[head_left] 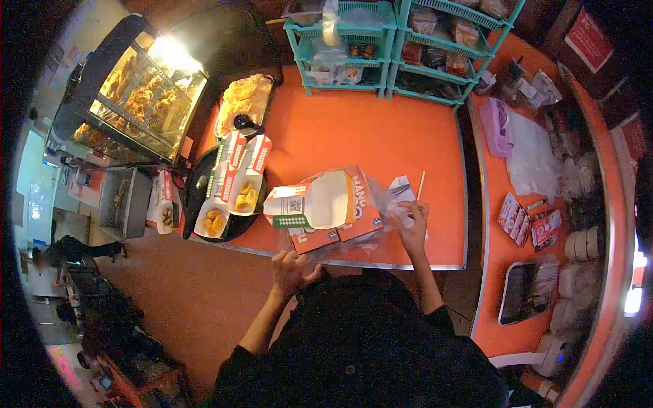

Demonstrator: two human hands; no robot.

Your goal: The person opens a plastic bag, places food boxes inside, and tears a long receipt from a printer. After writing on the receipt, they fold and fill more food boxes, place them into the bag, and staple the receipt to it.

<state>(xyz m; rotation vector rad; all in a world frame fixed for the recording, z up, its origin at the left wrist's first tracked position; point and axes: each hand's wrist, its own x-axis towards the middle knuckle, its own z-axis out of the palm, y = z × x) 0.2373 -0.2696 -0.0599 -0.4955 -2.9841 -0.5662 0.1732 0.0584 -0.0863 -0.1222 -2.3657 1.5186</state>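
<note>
Red printed boxes (368,208) lie on the orange counter in front of me, with clear plastic film around them. An open white carton (329,200) rests on top, its green and red printed flap to the left. My right hand (411,227) pinches the clear plastic (396,205) at the right side of the boxes, beside a folded white paper (401,188). At the counter's front edge, my left hand (294,270) is by the lower left corner of the boxes, fingers curled; what it may hold is too small to make out.
Food cartons (246,194) stand on a black tray (197,172) at the left. Behind them are a tray of fried food (243,97) and a lit display case (146,88). Teal racks (389,51) line the back. A side counter (491,272) is at the right.
</note>
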